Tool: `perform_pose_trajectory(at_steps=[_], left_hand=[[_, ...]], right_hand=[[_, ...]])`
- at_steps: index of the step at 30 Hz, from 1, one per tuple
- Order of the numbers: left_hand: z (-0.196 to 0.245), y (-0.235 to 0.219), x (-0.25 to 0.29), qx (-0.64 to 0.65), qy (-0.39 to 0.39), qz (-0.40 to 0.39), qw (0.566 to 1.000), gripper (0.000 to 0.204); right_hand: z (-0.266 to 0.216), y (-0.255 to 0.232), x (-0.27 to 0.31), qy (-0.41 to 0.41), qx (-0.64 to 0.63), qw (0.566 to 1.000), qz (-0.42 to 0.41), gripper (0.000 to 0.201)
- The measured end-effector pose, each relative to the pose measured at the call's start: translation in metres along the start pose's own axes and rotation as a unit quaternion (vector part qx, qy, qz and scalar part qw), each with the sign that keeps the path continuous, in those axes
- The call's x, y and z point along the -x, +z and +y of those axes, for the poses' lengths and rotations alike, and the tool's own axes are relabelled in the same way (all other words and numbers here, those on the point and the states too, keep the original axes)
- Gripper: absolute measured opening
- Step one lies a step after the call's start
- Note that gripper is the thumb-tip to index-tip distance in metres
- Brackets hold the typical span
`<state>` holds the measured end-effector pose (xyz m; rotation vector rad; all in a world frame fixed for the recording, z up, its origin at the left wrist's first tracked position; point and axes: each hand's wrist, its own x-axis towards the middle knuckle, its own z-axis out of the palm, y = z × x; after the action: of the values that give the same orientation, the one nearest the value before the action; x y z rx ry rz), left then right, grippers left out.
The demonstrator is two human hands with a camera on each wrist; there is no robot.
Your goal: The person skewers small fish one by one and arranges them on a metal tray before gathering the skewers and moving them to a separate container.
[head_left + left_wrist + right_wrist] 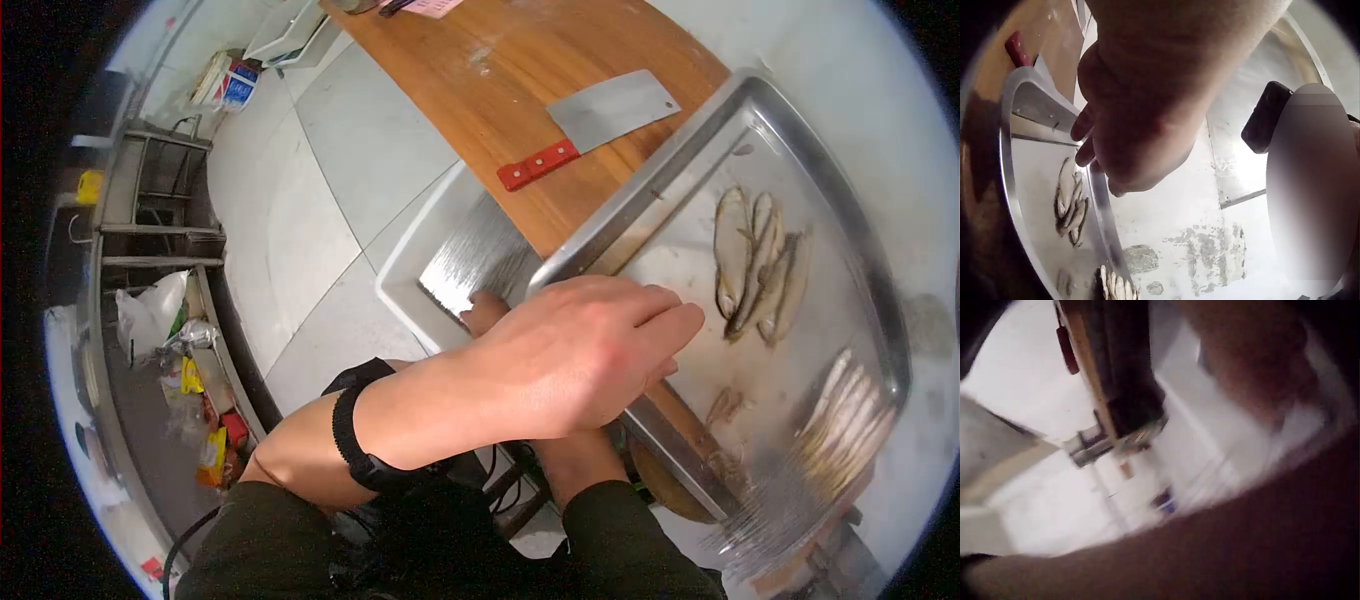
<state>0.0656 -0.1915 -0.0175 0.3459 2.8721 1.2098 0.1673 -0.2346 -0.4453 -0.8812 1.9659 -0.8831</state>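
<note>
The left hand (600, 350), its arm crossing above the other, hangs over the near-left edge of a metal tray (635, 200). Its fingers (1082, 127) are loosely bent and released, with nothing seen in them. The right hand (485, 312) reaches into a white tub (402, 268) left of the tray; whether it grasps anything cannot be told, as it is mostly hidden and its wrist view is blurred.

The first group of fish (733, 245) lies just beyond and to the right of the left fingers, about the middle of the tray, apart from its edges. The left hand is the nearer. Their long axes run roughly from the far end toward the near end, leaning slightly. These small, slender fish are grey-brown and yellowish, wet-looking, close side by side and partly overlapping.

A second group of fish (840, 430), paler and silvery with yellow near ends, lies in a tight row by the tray's right corner. Farther out, a red-handled cleaver (615, 112) lies flat on the wooden tabletop (470, 60), near its right edge.
</note>
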Motion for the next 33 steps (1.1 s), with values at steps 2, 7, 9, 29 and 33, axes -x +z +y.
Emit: perform_pose_trajectory(at_steps=[2,7,9,29,33], left_hand=[[-0.005,-0.004,0.001,0.002,0.000,0.003,1.000,0.038],[-0.014,-0.008,0.007,0.008,0.016,0.024,1.000,0.039],[-0.016,-0.005,0.010,-0.002,0.007,0.017,1.000,0.039],[-0.016,-0.006,0.021,-0.015,0.057,0.046,0.997,0.032],[-0.015,-0.003,0.022,-0.032,0.064,0.050,0.996,0.034]], right_hand=[[-0.011,-0.016,0.009,0.025,0.073,0.997,0.023,0.028],[-0.032,-0.047,0.021,0.080,0.259,0.958,0.089,0.032],[-0.038,-0.057,0.021,0.084,0.293,0.947,0.103,0.033],[-0.026,-0.060,-0.002,-0.134,0.478,0.857,-0.136,0.022],[-0.031,-0.059,-0.005,-0.170,0.431,0.884,-0.066,0.017]])
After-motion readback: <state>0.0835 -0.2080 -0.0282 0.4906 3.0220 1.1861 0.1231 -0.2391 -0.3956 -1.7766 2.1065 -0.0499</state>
